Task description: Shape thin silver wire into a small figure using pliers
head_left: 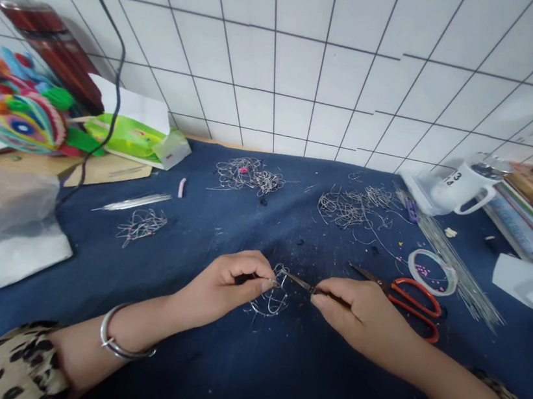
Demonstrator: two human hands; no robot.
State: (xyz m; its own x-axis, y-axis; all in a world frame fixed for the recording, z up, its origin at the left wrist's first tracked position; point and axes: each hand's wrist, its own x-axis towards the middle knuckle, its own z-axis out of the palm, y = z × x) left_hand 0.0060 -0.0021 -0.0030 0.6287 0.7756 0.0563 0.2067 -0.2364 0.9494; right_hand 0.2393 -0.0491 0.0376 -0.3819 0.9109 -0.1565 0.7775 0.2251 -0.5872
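In the middle of the blue cloth, my left hand [240, 281] pinches a small bent silver wire piece [277, 302] between thumb and finger. Its thin loops hang just below and right of the fingertips. My right hand [357, 313] is closed around slim needle-nose pliers [299, 281], whose handles are mostly hidden in the palm. The pliers' pointed tip meets the top of the wire loops; whether it grips a strand is too small to tell. Scissors with red handles [418, 298] lie right beside my right hand, their blades pointing left.
Tangled wire piles lie at the back centre [250, 176], back right [354, 208] and left [142, 226]. Straight wires [459, 264] and a shallow round dish [432, 272] with pink beads lie right. A white mug [467, 187] stands behind; a plastic bag [2, 230] lies left.
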